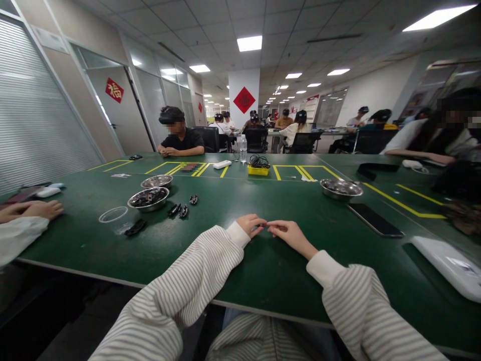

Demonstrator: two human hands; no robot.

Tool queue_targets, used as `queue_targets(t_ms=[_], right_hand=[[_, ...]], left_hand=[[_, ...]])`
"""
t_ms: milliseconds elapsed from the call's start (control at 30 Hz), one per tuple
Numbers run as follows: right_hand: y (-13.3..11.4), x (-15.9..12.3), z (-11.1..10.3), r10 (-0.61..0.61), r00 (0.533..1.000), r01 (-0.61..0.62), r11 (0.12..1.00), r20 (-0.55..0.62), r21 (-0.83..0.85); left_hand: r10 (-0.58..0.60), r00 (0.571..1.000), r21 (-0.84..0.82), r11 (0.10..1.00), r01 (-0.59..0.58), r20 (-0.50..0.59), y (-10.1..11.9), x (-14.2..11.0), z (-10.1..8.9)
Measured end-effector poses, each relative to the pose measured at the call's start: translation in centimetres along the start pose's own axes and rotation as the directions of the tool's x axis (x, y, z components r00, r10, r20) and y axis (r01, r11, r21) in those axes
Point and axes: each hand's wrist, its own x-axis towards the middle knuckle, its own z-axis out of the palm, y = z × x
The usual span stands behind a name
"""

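Just above the green table [240, 271], my left hand [251, 224] and my right hand [288, 234] meet at the fingertips. The fingers of my left hand are bent and drawn together with the thumb. My right hand has its thumb and forefinger close together in a pinch, touching the tips of the left. Whatever lies between the fingertips, if anything, is too small to make out. To the left of my hands are several small black plastic parts [183, 211].
Left stand metal bowls [148, 206] with black parts, a clear plastic lid [112, 214] and a black piece [136, 228]. At right are another bowl [341, 195], a phone [376, 219] and a white case [447, 268]. A co-worker's hands [41, 209] rest at far left.
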Motion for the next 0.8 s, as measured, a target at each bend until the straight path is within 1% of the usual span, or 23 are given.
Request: queue_targets(t_ms=[67,100,133,167,200,267,333,367,400,433,467,567,633,733,800], right_hand=[[-0.1,0.0,0.1,0.001,0.999,-0.001,1.000,0.038,-0.006],[-0.2,-0.1,0.1,0.003,0.999,-0.002,1.000,0.051,-0.008],[-0.2,-0.1,0.1,0.006,0.998,-0.005,1.000,0.056,-0.009],[-0.3,-0.1,0.1,0.010,0.999,-0.009,1.000,0.054,-0.009],[-0.3,-0.1,0.1,0.013,0.999,-0.013,1.000,0.049,-0.009],[-0.2,-0.1,0.0,0.019,0.999,-0.019,1.000,0.042,-0.006],[0.0,-0.1,0.0,0.020,0.998,-0.020,1.000,0.051,0.003],[0.1,-0.1,0.0,0.019,0.998,-0.019,1.000,0.057,0.007],[0.2,0.0,0.1,0.018,0.998,-0.018,1.000,0.062,0.009],[0.2,0.0,0.1,0.016,0.998,-0.017,1.000,0.065,0.011],[0.2,0.0,0.1,0.015,0.998,-0.016,1.000,0.068,0.010],[0.2,0.0,0.1,0.015,0.997,-0.016,1.000,0.071,0.009],[0.1,0.0,0.1,0.015,0.997,-0.015,1.000,0.073,0.011],[0.1,0.0,0.1,0.015,0.997,-0.016,1.000,0.072,0.012],[0.1,0.0,0.1,0.018,0.998,-0.018,1.000,0.066,0.012]], left_hand=[[-0.098,0.995,0.087,0.992,0.097,0.008,-1.4,0.2,-0.4],[-0.174,0.985,0.137,0.976,0.171,0.006,-2.3,0.2,-0.7],[-0.266,0.964,0.186,0.947,0.262,-0.002,-3.4,0.1,-1.2],[-0.363,0.932,0.234,0.905,0.355,-0.012,-4.5,0.0,-1.7],[-0.459,0.888,0.276,0.851,0.446,-0.021,-5.6,-0.1,-2.3],[-0.629,0.777,0.337,0.724,0.602,-0.036,-7.7,-0.6,-3.4],[-0.747,0.663,0.377,0.605,0.702,-0.036,-9.3,-1.0,-4.3],[-0.781,0.624,0.392,0.565,0.726,-0.032,-9.9,-1.2,-4.6],[-0.799,0.601,0.405,0.541,0.737,-0.025,-10.2,-1.3,-4.7],[-0.806,0.591,0.417,0.531,0.738,-0.020,-10.4,-1.4,-4.8],[-0.807,0.590,0.426,0.529,0.734,-0.016,-10.6,-1.4,-4.8],[-0.799,0.602,0.444,0.535,0.719,-0.010,-10.5,-1.4,-4.5],[-0.803,0.596,0.452,0.524,0.722,-0.022,-10.3,-1.4,-4.3],[-0.826,0.560,0.462,0.470,0.752,-0.071,-10.2,-1.5,-4.1],[-0.828,0.550,0.469,0.445,0.763,-0.108,-10.2,-1.6,-4.1]])
